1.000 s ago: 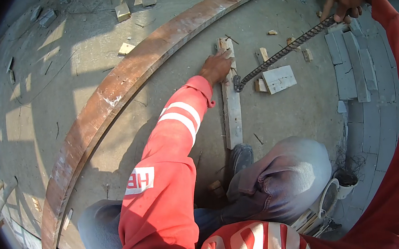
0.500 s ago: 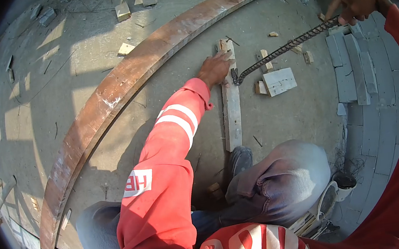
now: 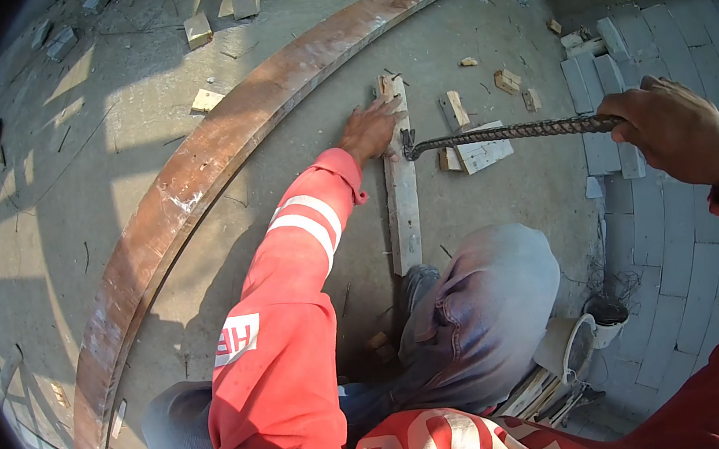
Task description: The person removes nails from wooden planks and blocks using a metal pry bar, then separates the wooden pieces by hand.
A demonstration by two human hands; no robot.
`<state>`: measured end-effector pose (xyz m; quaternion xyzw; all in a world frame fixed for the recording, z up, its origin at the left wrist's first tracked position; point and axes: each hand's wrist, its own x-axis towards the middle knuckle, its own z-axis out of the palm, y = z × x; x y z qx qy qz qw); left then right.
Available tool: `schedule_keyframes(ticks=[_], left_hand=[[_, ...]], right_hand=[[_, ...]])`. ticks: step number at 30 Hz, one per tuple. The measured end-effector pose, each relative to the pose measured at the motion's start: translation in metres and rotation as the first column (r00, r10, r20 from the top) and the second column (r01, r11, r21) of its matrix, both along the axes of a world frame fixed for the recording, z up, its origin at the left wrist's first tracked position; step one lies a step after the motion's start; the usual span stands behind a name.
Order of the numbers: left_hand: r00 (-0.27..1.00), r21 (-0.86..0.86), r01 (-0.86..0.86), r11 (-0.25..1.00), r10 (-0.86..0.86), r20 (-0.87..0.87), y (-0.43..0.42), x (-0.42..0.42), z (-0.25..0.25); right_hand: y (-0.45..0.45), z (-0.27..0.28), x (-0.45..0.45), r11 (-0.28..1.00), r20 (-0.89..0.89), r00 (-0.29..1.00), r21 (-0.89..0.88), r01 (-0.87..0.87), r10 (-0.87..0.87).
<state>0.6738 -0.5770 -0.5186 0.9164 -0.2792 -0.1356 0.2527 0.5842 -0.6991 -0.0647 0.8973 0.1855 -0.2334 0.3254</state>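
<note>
My right hand (image 3: 674,132) is closed around the end of a pry bar made of ribbed steel rebar (image 3: 517,132). The bar lies roughly level across the view, its hooked end at the upper part of a narrow wooden plank (image 3: 404,210). Beside that hook, my left hand (image 3: 371,130) rests on the plank with its fingers stretched out. My shoe (image 3: 420,281) is at the plank's near end. Whether the hook grips a nail is too small to make out.
A long curved wooden board (image 3: 187,191) arcs across the floor on the left. Wood offcuts (image 3: 486,150) lie right of the plank. Pale blocks (image 3: 601,122) are stacked by the block wall at right. Buckets (image 3: 566,345) stand near my knee.
My right hand has come down and nearer with the bar's end, swinging the bar from a slant to nearly level. My left hand stays on the plank; the view has shifted slightly.
</note>
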Motion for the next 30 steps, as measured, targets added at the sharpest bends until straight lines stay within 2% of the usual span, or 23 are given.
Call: schedule_keyframes(ticks=[1,4,6,7,8,9,10,12,13,15,16,21,25,27,30], left_hand=[[1.0,-0.01,0.023,1.0,-0.022,0.02,-0.005,0.001,0.006],[0.997,-0.015,0.056,0.998,-0.056,0.048,-0.014,0.002,0.014],[0.995,-0.009,0.082,0.997,-0.081,0.055,-0.026,0.001,0.014],[0.995,0.02,0.079,0.997,-0.08,0.062,-0.03,0.004,0.013],[0.995,0.051,0.072,0.996,-0.076,0.064,-0.033,0.006,0.011],[0.994,0.055,0.08,0.995,-0.084,0.066,-0.034,0.006,0.009],[0.997,0.069,0.061,0.996,-0.064,0.044,-0.034,0.005,0.006],[0.999,0.092,0.032,0.995,-0.034,0.024,-0.024,0.01,0.001],[0.999,0.077,0.032,0.997,-0.034,0.018,-0.016,0.009,-0.003],[0.999,0.068,0.036,0.997,-0.036,-0.004,-0.009,0.007,-0.007],[0.999,0.047,0.035,0.998,-0.036,0.02,-0.007,0.006,-0.005],[0.999,0.044,0.035,0.998,-0.037,0.03,-0.004,0.011,-0.006],[0.999,-0.034,0.035,0.999,-0.034,0.031,0.004,0.01,-0.004],[0.997,-0.081,0.058,0.995,-0.054,0.055,-0.004,0.007,0.0],[0.993,-0.115,0.079,0.99,-0.069,0.094,-0.012,0.007,0.014]], right_hand=[[0.001,0.002,-0.012,0.996,0.028,0.998,-0.064,0.054,-0.053],[-0.012,0.013,-0.029,0.987,0.092,0.986,-0.071,0.145,-0.139],[-0.036,0.026,-0.013,1.0,-0.22,0.975,0.007,-0.012,0.014],[-0.03,0.029,-0.001,1.0,-0.209,0.978,0.007,-0.003,0.004],[-0.018,0.033,0.018,0.92,-0.351,0.855,-0.051,0.389,-0.381],[-0.013,0.034,0.032,0.69,-0.458,0.567,-0.159,0.706,-0.685],[-0.018,0.032,0.042,0.688,-0.461,0.563,-0.158,0.709,-0.686],[-0.023,0.024,0.058,0.498,-0.576,0.412,0.01,0.867,-0.706],[-0.024,0.023,0.058,0.497,-0.584,0.408,0.009,0.868,-0.702],[-0.018,0.023,0.053,0.257,-0.642,0.336,0.217,0.942,-0.689],[-0.015,0.021,0.047,0.248,-0.651,0.321,0.205,0.947,-0.687],[0.021,0.008,-0.017,0.391,-0.381,0.435,0.191,0.9,-0.816],[0.018,0.005,-0.042,0.347,-0.429,0.385,0.168,0.923,-0.817],[0.004,0.003,-0.076,0.524,-0.406,0.637,0.363,0.771,-0.655],[0.002,0.001,-0.117,0.519,-0.365,0.679,0.449,0.727,-0.636]])
